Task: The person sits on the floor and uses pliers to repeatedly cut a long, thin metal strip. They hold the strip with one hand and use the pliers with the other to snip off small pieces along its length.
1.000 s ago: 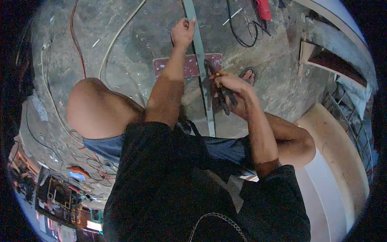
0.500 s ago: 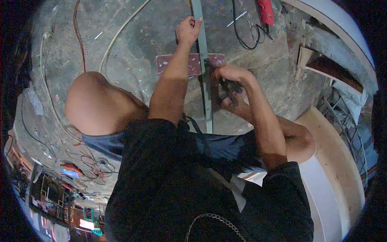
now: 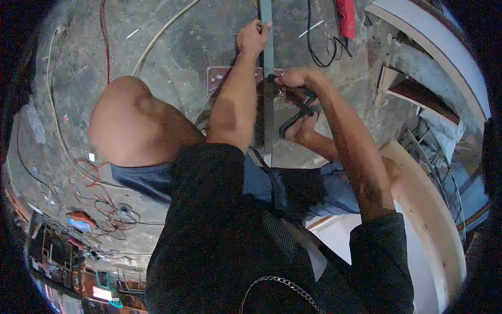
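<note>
A long, narrow grey-green bar [image 3: 268,49] runs away from me over the floor, between my legs. My left hand [image 3: 252,39] is closed around its far part, with the thumb along the top. My right hand [image 3: 294,81] is bent in beside the bar, nearer to me, with its fingers curled around something dark. A small dark end [image 3: 271,77] of that thing reaches across the bar; its kind I cannot make out. Beneath the bar lies a maroon board [image 3: 216,78] with pale spots. Just below my right hand is my foot in a black sandal [image 3: 299,116].
A red power tool [image 3: 345,20] with a black cord lies at the far right. Pale hoses and a tangled orange cable [image 3: 107,209] cover the floor at left. Curved-looking white panels [image 3: 418,251], a wooden frame [image 3: 418,97] and metal rods stand along the right.
My right hand has risen a little and its wrist has bent more over the bar. My left hand keeps its hold. The whole view has shifted slightly.
</note>
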